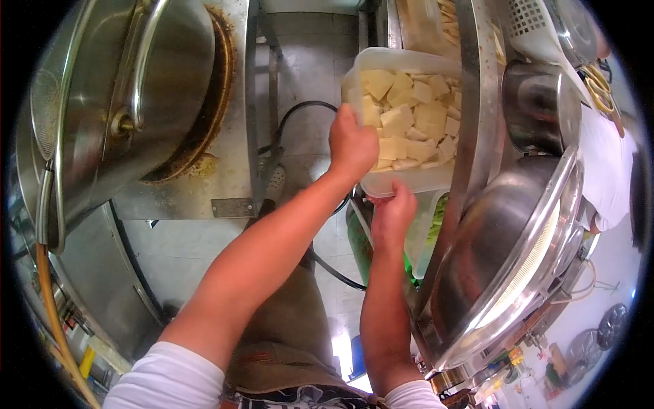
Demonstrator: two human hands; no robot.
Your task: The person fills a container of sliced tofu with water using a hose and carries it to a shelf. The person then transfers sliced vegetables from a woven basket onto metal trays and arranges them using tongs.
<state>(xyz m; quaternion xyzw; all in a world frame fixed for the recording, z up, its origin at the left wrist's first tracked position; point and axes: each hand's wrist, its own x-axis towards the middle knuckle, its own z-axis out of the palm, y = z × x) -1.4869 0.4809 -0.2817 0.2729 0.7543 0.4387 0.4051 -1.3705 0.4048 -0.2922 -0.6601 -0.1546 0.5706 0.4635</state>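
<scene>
A translucent plastic tub point(407, 63) full of flat, pale yellow cut pieces point(412, 119) sits partly under a steel counter's edge, its right end hidden. My left hand point(354, 143) is closed around the tub's near-left rim. At the front wall, my right hand point(394, 210) grips the lower edge, thumb up and fingers underneath, largely out of sight. Just below the tub, another translucent container point(429, 235) with green leafy contents shows in part.
A large steel pot point(102, 75) stands on the stove point(225, 146) at left. Steel bowls point(504, 252) and a pot point(541, 109) rest on the right-hand counter point(480, 88). A black hose point(337, 276) crosses the tiled floor. Another person's white clothing point(610, 170) appears at far right.
</scene>
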